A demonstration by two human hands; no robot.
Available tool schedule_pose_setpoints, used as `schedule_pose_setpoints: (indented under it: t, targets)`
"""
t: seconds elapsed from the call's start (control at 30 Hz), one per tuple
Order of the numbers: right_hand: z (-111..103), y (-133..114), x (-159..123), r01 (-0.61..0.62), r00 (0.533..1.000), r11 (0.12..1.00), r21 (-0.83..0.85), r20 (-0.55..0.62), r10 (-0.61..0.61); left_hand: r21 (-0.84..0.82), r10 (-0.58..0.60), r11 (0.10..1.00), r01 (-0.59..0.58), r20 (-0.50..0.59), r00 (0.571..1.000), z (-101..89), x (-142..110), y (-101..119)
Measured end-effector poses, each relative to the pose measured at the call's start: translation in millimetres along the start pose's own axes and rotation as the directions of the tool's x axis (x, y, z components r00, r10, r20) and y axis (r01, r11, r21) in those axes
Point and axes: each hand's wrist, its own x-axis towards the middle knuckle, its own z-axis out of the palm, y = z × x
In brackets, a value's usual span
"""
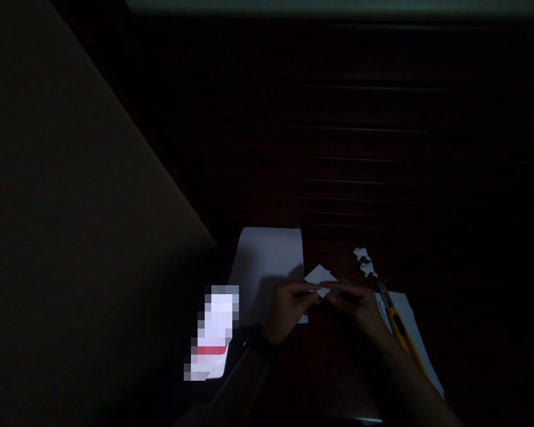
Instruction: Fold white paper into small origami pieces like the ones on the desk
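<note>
Between my two hands is a small piece of folded white paper (320,276), its diamond shape pointing away from me. My left hand (290,308) pinches its left and lower side with thumb and forefinger. From the right, my right hand (356,303) grips the paper's lower right edge, fingers pressed together. The fingertips of both hands nearly meet at the paper's near corner. A dark band circles my left wrist. Just left of the folded paper lies a large white sheet (267,255), partly covered by my left hand and its shadow.
Two small folded white paper pieces (364,261) lie at the right. Below them a yellow utility knife (403,332), blade showing, rests on white paper sheets (420,338). A bright, pixelated screen (216,332) is at the left. A wall (93,207) slants along the left; the room is dim.
</note>
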Motion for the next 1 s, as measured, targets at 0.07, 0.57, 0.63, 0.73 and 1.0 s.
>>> schedule_pose_setpoints:
  t: [0.07, 0.57, 0.63, 0.73, 1.0]
  targets:
    - [-0.6, 2.2, -0.8, -0.046, 0.999, 0.997, 0.055, -0.007, 0.046, -0.027, -0.005, 1.0, 0.006, 0.01, 1.0, 0.0, -0.6, 1.4]
    - [-2.1, 3.0, 1.2, -0.105, 0.992, 0.986, 0.126, -0.061, 0.114, 0.017, 0.004, 1.0, -0.005, 0.073, 0.997, 1.3, -3.6, 1.8]
    - [-2.4, 3.0, 0.6, -0.099, 0.993, 0.989, 0.109, -0.055, 0.105, 0.003, 0.01, 1.0, -0.01, 0.076, 0.997, -0.2, -3.1, 2.8]
    - [-3.0, 4.3, -0.1, -0.084, 0.996, 0.992, 0.096, -0.012, 0.086, 0.0, 0.032, 1.0, -0.032, 0.069, 0.997, -2.1, -1.3, 1.3]
    - [-3.8, 1.0, 0.1, 0.014, 0.998, 0.999, 0.038, 0.061, -0.016, 0.07, 0.044, 0.996, -0.051, 0.099, 0.994, -6.3, 0.7, -1.2]
